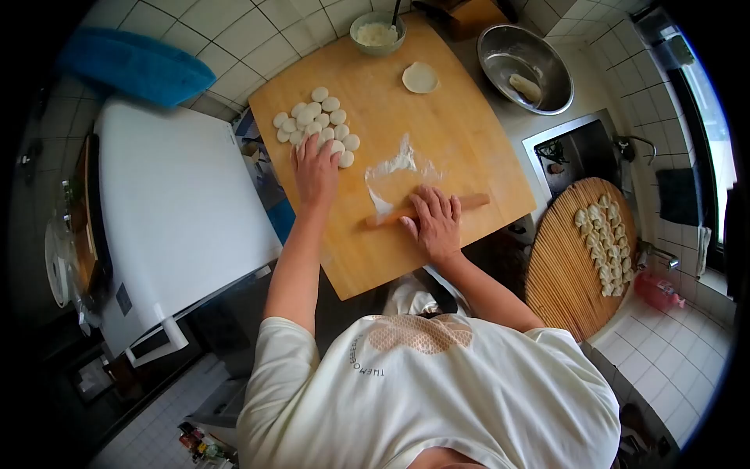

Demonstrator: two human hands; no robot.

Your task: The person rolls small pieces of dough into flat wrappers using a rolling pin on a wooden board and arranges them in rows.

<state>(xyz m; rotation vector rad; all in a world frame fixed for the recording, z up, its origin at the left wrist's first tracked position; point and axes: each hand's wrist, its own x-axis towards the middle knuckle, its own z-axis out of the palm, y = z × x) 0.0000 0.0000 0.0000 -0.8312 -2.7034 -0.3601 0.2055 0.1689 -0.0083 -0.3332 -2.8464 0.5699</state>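
My left hand (316, 173) reaches over the lower edge of a cluster of small round dough pieces (323, 119), fingers slightly apart and fingertips touching the nearest ones. Whether it pinches one is hidden. A wooden rolling pin (473, 202) lies at a slant near the front of the wooden board (461, 117), and my right hand (434, 222) holds its middle, fingers over it and thumb on the near side. White flour (403, 159) is smeared just beyond the pin. One flat, rolled-out dough round (421, 77) rests farther back.
A bowl with pale filling (376, 34) stands at the board's back edge. To the right are a metal bowl (525, 69) holding a dough piece, a sink (574, 152), and a round slatted tray (558, 270) with rows of dumplings (605, 242). A white appliance top (183, 211) is left.
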